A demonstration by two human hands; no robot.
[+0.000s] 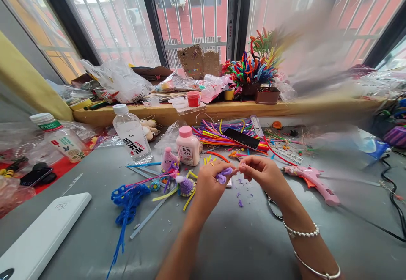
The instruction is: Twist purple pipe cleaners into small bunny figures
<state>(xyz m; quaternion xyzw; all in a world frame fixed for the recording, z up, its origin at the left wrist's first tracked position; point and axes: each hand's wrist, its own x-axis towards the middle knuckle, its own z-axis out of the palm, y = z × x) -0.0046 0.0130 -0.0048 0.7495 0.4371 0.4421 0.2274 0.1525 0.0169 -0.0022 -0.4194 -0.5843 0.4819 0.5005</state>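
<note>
Purple looped pipe cleaner [224, 175] sticks out between the fingers of my left hand [207, 187], which is closed around it. My right hand [261, 173] pinches right beside the left fingertips; what it holds is too small to make out. Purple fluff scraps [240, 203] lie on the grey table below my hands. Left of my left hand are a small purple cone-shaped fuzzy piece [187, 187], a pink fuzzy figure [168, 161] and a blue pipe-cleaner piece [130, 197] with trailing strands. Scissors [274, 209] lie partly under my right wrist.
A pink glue gun [317, 179] rests to the right. Behind my hands are a pink-capped bottle [187, 146], colourful pipe cleaners [215, 133] and a black phone [241, 138]. A water bottle [132, 134] and a white device [47, 233] stand left. The right side is blurred.
</note>
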